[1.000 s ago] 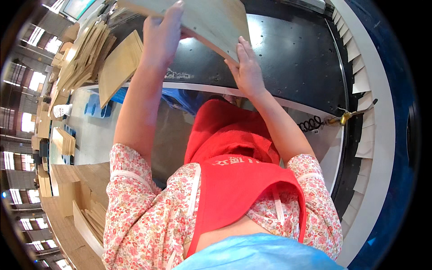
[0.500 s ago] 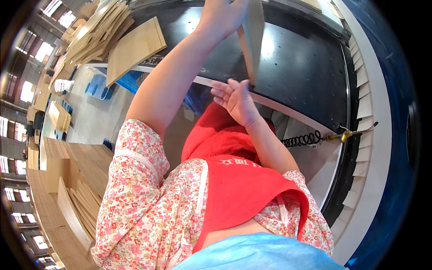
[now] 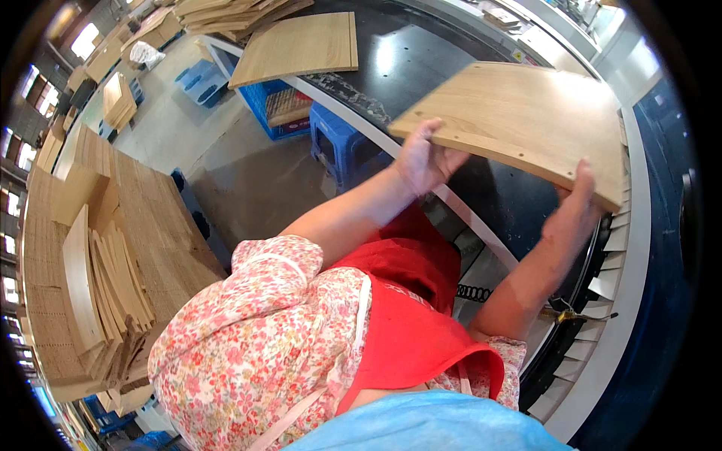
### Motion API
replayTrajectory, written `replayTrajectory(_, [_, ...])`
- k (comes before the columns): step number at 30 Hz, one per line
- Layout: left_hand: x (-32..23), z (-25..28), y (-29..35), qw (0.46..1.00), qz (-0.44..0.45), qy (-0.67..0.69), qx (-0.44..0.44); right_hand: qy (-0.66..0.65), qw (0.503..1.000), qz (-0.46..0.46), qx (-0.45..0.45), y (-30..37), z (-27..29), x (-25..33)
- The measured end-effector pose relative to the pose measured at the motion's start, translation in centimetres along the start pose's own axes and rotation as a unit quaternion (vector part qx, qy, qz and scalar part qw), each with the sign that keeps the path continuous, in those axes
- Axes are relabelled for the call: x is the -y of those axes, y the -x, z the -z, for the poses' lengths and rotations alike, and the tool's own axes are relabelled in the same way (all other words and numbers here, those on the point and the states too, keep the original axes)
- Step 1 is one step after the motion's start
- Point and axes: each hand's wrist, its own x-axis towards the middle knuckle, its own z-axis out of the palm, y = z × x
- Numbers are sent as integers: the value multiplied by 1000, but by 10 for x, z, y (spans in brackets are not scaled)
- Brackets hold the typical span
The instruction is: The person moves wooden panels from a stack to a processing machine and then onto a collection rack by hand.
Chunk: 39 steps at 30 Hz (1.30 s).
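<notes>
Both my hands hold a pale wood-grain board (image 3: 519, 116) above the dark work table (image 3: 421, 49), its near edge with small drilled holes toward me. My left hand (image 3: 429, 159) grips the near left part of that edge, thumb on top and fingers beneath. Near the right corner, my right hand (image 3: 573, 207) has its thumb at the edge and its other fingers mostly hidden under the board. Another wood-grain board (image 3: 301, 49) lies at the table's left end, overhanging its edge, beside a stack of boards (image 3: 226, 13).
A blue stool (image 3: 338, 143) and a blue crate (image 3: 274, 113) stand below the table edge. Large wood panels and a stack of boards (image 3: 113, 278) are at my left. A coiled black hose (image 3: 474, 293) hangs near a pale slatted strip (image 3: 602, 286) at the right.
The board, upright in my left hand before, now lies nearly flat across both hands. My right hand has moved from free to gripping its right end. The view has swung right.
</notes>
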Motion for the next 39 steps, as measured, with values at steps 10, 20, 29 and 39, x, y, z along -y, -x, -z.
replayTrajectory(10, [63, 27, -14, 967, 190, 134, 103, 319, 917, 230, 69, -48, -27, 38])
replayTrajectory(20, [-45, -31, 59, 987, -153, -54, 4, -107, 983, 94, 112, -28, -55, -2])
replayTrajectory(29, [-136, -6, 273, 771, -582, -208, -153, -77, 772, 38, 630, 34, -156, -43])
replayTrajectory(39, [-217, 36, 463, 454, -819, -145, -319, 36, 728, 142, 669, 47, -256, -99])
